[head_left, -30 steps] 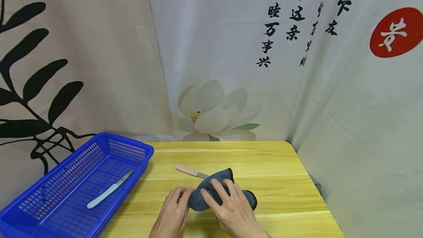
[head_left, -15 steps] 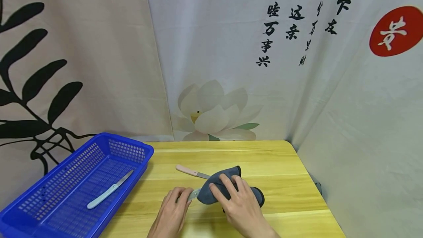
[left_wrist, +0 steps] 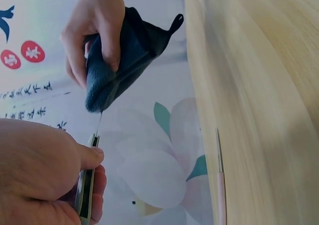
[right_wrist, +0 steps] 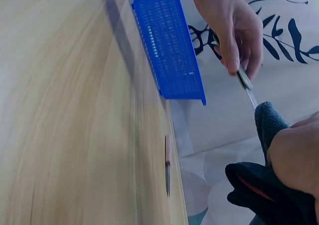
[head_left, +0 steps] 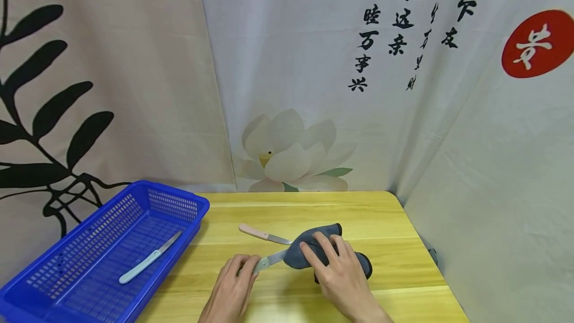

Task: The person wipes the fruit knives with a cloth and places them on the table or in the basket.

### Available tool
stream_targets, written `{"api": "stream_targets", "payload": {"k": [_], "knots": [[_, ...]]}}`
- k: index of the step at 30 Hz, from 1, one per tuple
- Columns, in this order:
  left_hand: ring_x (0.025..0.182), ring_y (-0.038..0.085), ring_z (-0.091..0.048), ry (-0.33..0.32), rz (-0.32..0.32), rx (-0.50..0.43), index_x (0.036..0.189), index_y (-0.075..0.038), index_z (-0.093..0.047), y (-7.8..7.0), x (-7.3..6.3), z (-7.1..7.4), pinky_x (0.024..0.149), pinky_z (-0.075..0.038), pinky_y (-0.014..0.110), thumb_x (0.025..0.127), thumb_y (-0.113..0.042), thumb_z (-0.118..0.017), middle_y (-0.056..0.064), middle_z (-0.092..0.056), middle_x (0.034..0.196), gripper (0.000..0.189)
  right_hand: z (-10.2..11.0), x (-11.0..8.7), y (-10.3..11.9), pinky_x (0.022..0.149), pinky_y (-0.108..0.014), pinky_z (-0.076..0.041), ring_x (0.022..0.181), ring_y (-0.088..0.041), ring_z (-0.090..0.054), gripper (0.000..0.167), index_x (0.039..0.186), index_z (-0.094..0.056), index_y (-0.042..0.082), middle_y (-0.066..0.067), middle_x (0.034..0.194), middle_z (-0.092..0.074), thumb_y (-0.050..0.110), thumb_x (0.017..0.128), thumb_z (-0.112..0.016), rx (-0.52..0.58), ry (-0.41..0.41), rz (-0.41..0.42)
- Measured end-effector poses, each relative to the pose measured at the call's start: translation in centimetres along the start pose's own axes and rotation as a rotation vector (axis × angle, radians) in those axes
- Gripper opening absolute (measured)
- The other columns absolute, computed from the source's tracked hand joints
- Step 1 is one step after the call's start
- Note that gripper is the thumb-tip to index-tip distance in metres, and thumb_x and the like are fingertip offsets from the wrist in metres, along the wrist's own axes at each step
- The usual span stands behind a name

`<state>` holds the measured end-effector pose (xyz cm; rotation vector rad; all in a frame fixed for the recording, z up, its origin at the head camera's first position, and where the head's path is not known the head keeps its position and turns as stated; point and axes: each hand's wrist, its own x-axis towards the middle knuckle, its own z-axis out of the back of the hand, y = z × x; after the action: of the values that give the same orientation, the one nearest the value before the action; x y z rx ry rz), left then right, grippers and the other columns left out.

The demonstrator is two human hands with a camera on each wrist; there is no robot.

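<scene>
My left hand grips a folding knife by its pale green handle, the blade pointing right. In my right hand is a dark blue-grey cloth with black edging, folded and pinched around the blade's outer end, so the tip is hidden. The left wrist view shows the knife's slotted handle in the left fist and the cloth, with a hanging loop, over the blade. Seen from the right wrist, the bare part of the blade runs between handle and cloth.
A pink-handled knife lies on the wooden table just beyond the cloth. To the left stands a blue plastic basket with a light blue-handled knife inside. Printed curtains hang behind the table.
My right hand and the cloth have slid rightward along the blade, away from the left hand. More of the green handle and blade now shows. The left hand has stayed almost in place.
</scene>
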<state>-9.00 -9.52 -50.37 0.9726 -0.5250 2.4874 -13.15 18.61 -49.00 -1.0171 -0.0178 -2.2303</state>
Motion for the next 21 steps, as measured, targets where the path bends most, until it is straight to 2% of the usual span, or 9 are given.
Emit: {"api": "stream_targets", "payload": {"k": [3, 7, 9, 11, 14, 21], "knots": [[0.098, 0.016, -0.069, 0.0, 0.018, -0.006, 0.128, -0.01, -0.074, 0.1, -0.1, 0.0, 0.08, -0.065, 0.032, 0.084, -0.004, -0.094, 0.002, -0.072, 0.111, 0.048, 0.0, -0.4, -0.7, 0.081, -0.049, -0.063, 0.102, -0.037, -0.063, 0.057, 0.137, -0.078, 0.022, -0.017, 0.135, -0.073, 0.024, 0.12, -0.024, -0.012, -0.013, -0.025], [0.098, 0.017, -0.07, -0.007, 0.022, -0.017, 0.129, -0.01, -0.075, 0.3, -0.3, 0.0, 0.08, -0.064, 0.033, 0.095, -0.01, -0.088, 0.003, -0.071, 0.111, 0.037, 0.4, -0.5, -1.2, 0.081, -0.052, -0.062, 0.1, -0.037, -0.063, 0.053, 0.137, -0.078, 0.019, -0.019, 0.134, -0.073, 0.022, 0.119, -0.029, -0.019, -0.054, -0.048], [0.097, 0.017, -0.07, -0.008, 0.019, -0.021, 0.129, -0.01, -0.075, 0.4, -0.3, 0.0, 0.079, -0.064, 0.033, 0.096, -0.01, -0.086, 0.003, -0.071, 0.11, 0.035, 0.6, -0.3, -1.1, 0.081, -0.052, -0.061, 0.1, -0.037, -0.062, 0.051, 0.137, -0.078, 0.018, -0.019, 0.134, -0.073, 0.022, 0.119, -0.031, -0.007, -0.071, -0.051], [0.097, 0.017, -0.07, -0.006, 0.02, -0.018, 0.128, -0.01, -0.075, 0.4, -0.3, 0.0, 0.079, -0.064, 0.033, 0.094, -0.009, -0.088, 0.003, -0.071, 0.11, 0.037, 0.8, -0.1, -0.8, 0.082, -0.052, -0.062, 0.101, -0.036, -0.062, 0.05, 0.138, -0.078, 0.019, -0.018, 0.135, -0.073, 0.023, 0.12, -0.031, 0.006, -0.082, -0.047], [0.096, 0.017, -0.069, 0.004, 0.027, -0.007, 0.127, -0.01, -0.076, 0.2, -0.1, 0.0, 0.079, -0.064, 0.033, 0.085, -0.004, -0.094, 0.002, -0.071, 0.109, 0.046, 1.0, 0.3, 0.1, 0.085, -0.051, -0.063, 0.103, -0.035, -0.063, 0.051, 0.138, -0.078, 0.02, -0.016, 0.136, -0.073, 0.026, 0.121, -0.03, 0.037, -0.075, -0.042], [0.096, 0.018, -0.069, 0.045, 0.02, 0.006, 0.124, -0.011, -0.077, -0.6, 0.2, -0.3, 0.08, -0.062, 0.036, 0.081, -0.001, -0.1, 0.002, -0.071, 0.108, 0.05, 0.6, 1.2, 3.0, 0.086, -0.041, -0.063, 0.106, -0.028, -0.063, 0.05, 0.137, -0.077, 0.027, -0.01, 0.138, -0.073, 0.025, 0.122, -0.03, 0.082, -0.026, 0.044]]}}
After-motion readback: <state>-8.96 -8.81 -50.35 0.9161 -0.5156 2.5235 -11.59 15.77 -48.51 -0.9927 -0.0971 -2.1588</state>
